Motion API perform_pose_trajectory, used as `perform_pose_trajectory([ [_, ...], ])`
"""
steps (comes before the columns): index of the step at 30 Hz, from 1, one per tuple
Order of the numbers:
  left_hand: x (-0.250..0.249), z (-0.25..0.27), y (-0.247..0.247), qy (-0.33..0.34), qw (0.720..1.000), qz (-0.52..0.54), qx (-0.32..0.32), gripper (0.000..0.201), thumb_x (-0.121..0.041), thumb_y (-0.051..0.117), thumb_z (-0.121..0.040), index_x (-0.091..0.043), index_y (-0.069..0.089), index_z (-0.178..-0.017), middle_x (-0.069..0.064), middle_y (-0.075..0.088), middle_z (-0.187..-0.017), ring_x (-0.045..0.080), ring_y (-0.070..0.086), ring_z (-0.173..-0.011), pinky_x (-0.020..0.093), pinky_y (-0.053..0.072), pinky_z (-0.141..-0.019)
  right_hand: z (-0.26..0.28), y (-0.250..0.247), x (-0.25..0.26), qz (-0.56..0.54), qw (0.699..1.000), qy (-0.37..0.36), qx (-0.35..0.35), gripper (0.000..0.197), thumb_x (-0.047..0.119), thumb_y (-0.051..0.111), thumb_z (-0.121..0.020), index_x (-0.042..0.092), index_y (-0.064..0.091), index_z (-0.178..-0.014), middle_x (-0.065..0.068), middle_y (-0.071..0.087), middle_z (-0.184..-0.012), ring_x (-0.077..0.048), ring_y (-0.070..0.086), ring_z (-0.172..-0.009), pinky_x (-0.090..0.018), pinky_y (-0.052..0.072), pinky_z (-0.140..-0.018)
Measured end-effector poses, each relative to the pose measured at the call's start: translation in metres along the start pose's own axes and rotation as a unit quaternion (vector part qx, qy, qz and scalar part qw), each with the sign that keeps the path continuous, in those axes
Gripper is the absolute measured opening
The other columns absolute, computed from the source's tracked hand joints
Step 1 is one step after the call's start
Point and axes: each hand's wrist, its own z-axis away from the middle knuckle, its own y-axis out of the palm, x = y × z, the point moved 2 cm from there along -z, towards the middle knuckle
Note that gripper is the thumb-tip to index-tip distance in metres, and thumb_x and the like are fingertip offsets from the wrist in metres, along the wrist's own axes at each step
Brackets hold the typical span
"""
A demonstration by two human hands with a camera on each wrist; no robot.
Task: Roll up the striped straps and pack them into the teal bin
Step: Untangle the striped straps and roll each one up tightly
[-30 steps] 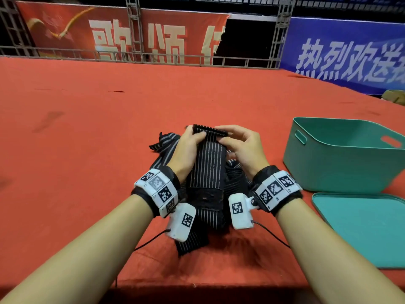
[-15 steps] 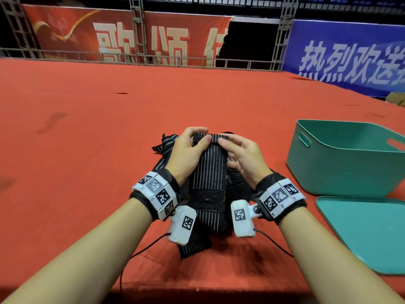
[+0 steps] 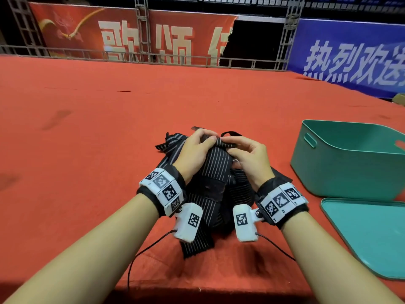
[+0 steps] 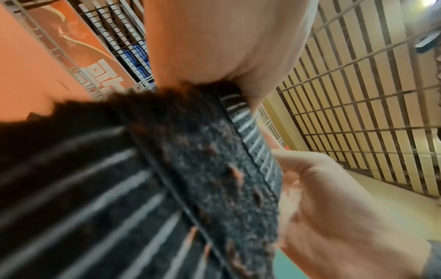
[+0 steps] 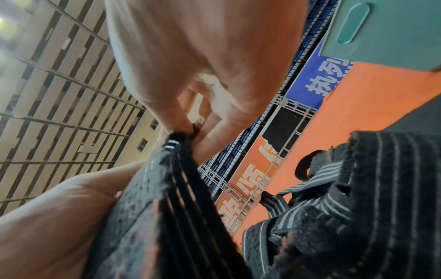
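Note:
A black strap with thin white stripes point(image 3: 215, 163) runs from the table's near edge up to both hands, lying over a heap of more striped straps point(image 3: 238, 189). My left hand point(image 3: 197, 148) curls round the strap's far end from the left. From the right, my right hand point(image 3: 245, 154) pinches that same folded end. In the left wrist view the strap point(image 4: 214, 169) shows a fuzzy fastening patch. The right wrist view has my fingers point(image 5: 188, 128) pinched on the strap's edge point(image 5: 171, 169). The teal bin point(image 3: 350, 172) stands open on the right.
A teal lid point(image 3: 372, 233) lies flat in front of the bin near the table's edge. The red cloth-covered table point(image 3: 87, 139) stretches far to the left and back. Metal railings and banners stand behind it.
Both hands have folded the strap's far end over towards me, so the flat end held up a second ago now sits turned down under my fingertips.

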Motion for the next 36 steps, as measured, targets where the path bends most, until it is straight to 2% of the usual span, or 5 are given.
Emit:
perform_pose_trajectory([
  [11, 0.006, 0.005, -0.006, 0.092, 0.995, -0.044, -0.019, 0.009, -0.013, 0.058, -0.103, -0.016, 0.066, -0.107, -0.001, 0.069, -0.106, 0.011, 0.064, -0.096, 0.031, 0.054, -0.086, -0.002, -0.007, -0.006, -0.012, 1.000, 0.005, 0.000, 0.017, 0.010, 0.071, -0.095, 0.014, 0.074, -0.112, -0.008, 0.078, -0.106, -0.019, 0.073, -0.090, -0.032, 0.060, -0.060],
  [17, 0.006, 0.003, -0.003, -0.008, 1.000, 0.012, 0.005, 0.024, -0.027, 0.057, -0.103, -0.005, 0.068, -0.103, 0.002, 0.069, -0.096, 0.013, 0.065, -0.088, 0.029, 0.049, -0.078, -0.003, -0.006, -0.009, 0.016, 0.997, -0.074, -0.034, 0.018, 0.000, 0.071, -0.092, 0.016, 0.076, -0.099, -0.006, 0.077, -0.105, -0.013, 0.073, -0.095, -0.032, 0.060, -0.074],
  [24, 0.009, 0.003, -0.005, -0.032, 0.998, 0.060, -0.006, 0.012, -0.017, 0.062, -0.101, -0.013, 0.073, -0.101, 0.003, 0.071, -0.102, 0.014, 0.068, -0.092, 0.029, 0.054, -0.079, 0.003, 0.000, -0.013, 0.034, 0.998, -0.050, -0.022, 0.022, 0.003, 0.072, -0.089, 0.024, 0.078, -0.091, -0.019, 0.073, -0.107, -0.033, 0.072, -0.098, -0.069, 0.056, -0.070],
  [31, 0.016, 0.005, -0.007, -0.007, 0.999, 0.028, -0.016, 0.021, -0.010, 0.060, -0.101, -0.018, 0.064, -0.120, 0.009, 0.069, -0.114, 0.020, 0.067, -0.101, 0.040, 0.058, -0.090, 0.001, 0.001, -0.013, -0.059, 0.995, 0.082, -0.016, 0.027, 0.025, 0.073, -0.095, 0.015, 0.072, -0.120, -0.010, 0.077, -0.111, -0.024, 0.075, -0.094, -0.032, 0.060, -0.072],
  [36, 0.018, 0.006, -0.011, -0.022, 0.998, 0.045, -0.028, 0.025, -0.010, 0.066, -0.098, -0.009, 0.065, -0.123, 0.010, 0.076, -0.102, 0.018, 0.073, -0.088, 0.036, 0.061, -0.082, 0.000, -0.002, -0.014, -0.046, 0.997, 0.063, -0.006, 0.025, 0.010, 0.071, -0.095, 0.004, 0.070, -0.119, -0.008, 0.079, -0.099, -0.020, 0.075, -0.089, -0.029, 0.060, -0.066],
])
